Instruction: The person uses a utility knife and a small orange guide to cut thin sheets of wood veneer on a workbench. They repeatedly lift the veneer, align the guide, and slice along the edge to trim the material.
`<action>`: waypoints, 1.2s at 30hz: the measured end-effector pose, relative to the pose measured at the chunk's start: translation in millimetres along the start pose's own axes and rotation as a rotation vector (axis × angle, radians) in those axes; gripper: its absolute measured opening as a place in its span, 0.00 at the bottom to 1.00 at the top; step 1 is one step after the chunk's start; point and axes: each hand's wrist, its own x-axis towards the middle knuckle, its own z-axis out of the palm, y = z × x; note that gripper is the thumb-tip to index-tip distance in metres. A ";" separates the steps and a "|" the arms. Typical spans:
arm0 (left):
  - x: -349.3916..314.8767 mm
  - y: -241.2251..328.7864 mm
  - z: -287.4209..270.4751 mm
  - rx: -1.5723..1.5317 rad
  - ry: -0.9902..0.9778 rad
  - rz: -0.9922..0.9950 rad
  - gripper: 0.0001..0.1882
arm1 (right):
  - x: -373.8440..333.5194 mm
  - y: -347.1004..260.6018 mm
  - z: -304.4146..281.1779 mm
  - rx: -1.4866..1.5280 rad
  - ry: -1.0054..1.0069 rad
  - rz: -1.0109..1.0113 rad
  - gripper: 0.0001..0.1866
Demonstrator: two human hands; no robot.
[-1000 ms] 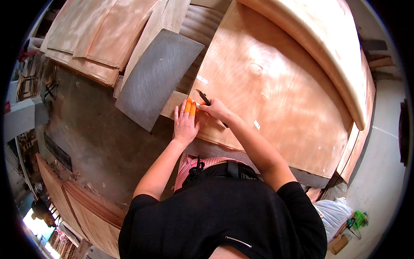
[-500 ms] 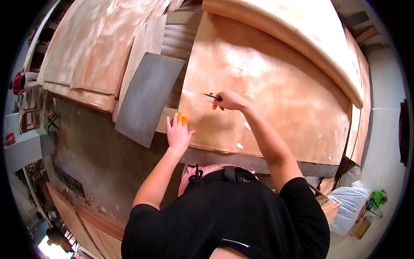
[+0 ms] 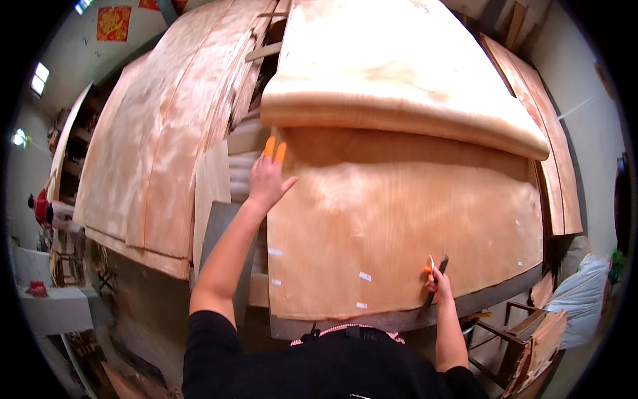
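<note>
A broad sheet of wood veneer (image 3: 392,193) lies flat in front of me, with several small white tape pieces (image 3: 365,276) on it. Its far part curls back over itself in a thick roll (image 3: 399,114). My left hand (image 3: 267,181) reaches to the sheet's left edge, just short of the roll, fingers stretched and apart, orange covers on two fingertips. Near the front edge at right, my right hand (image 3: 438,286) is closed around a slim dark knife-like tool (image 3: 443,265). Something thin and pale sticks up beside it; its exact kind is unclear.
Stacked veneer sheets (image 3: 166,133) stand to the left, and another stack (image 3: 541,133) beyond the right side. A grey plate (image 3: 217,229) lies under my left forearm. At lower right are a wooden frame (image 3: 508,332) and a pale plastic sack (image 3: 578,292). A person in red (image 3: 43,209) is far left.
My left hand has moved forward along the sheet's left edge toward the roll. The right hand, still holding the dark tool, has gone from the left side to the near right. The view has tilted up.
</note>
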 end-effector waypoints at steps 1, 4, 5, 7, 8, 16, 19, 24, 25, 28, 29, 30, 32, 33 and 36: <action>32.6 0.8 7.5 0.042 -0.018 0.024 0.43 | -1.7 0.9 1.2 0.007 0.033 -0.027 0.13; 117.2 10.5 27.1 0.239 -0.129 0.038 0.48 | -2.1 3.1 13.3 0.011 0.147 -0.081 0.13; 137.8 16.9 36.4 0.307 -0.176 0.034 0.49 | -3.9 1.7 15.7 -0.005 0.190 -0.090 0.13; 165.9 21.0 47.1 0.336 -0.237 0.014 0.50 | -0.8 2.6 14.0 0.005 0.225 -0.082 0.13; 174.7 21.9 55.0 0.347 -0.271 0.001 0.51 | -0.7 2.3 13.3 0.002 0.236 -0.077 0.13; 74.3 29.4 111.6 0.259 -0.256 0.094 0.47 | -3.3 -1.9 20.0 -0.032 0.267 -0.048 0.12; 32.4 32.0 93.6 0.161 -0.345 0.196 0.35 | -0.4 3.7 15.5 -0.036 0.271 -0.064 0.12; 92.2 -11.7 49.0 -0.056 0.156 0.014 0.25 | -5.1 4.3 17.7 -0.019 0.293 -0.105 0.12; 109.6 -27.2 48.8 0.045 0.294 -0.040 0.25 | -5.2 3.1 18.5 -0.024 0.278 -0.108 0.12; 128.1 -128.8 78.3 0.152 0.594 -0.181 0.26 | 0.4 -1.4 24.6 -0.058 0.190 -0.110 0.13; 145.9 -104.1 75.9 -0.247 0.371 -0.394 0.26 | -1.5 1.9 19.3 -0.041 0.228 -0.111 0.13; 157.2 -78.6 62.8 -0.618 0.117 -0.595 0.26 | -3.6 4.9 15.2 -0.022 0.253 -0.110 0.14; 142.1 -98.1 67.2 -0.789 0.305 -0.650 0.21 | -2.8 4.1 19.9 -0.034 0.249 -0.118 0.13; 132.4 -116.6 70.7 -0.835 0.372 -0.659 0.19 | -2.6 3.6 22.7 -0.038 0.247 -0.129 0.13; 103.1 -128.5 58.9 -1.360 0.271 -0.737 0.17 | -2.8 5.9 16.8 -0.022 0.248 -0.123 0.12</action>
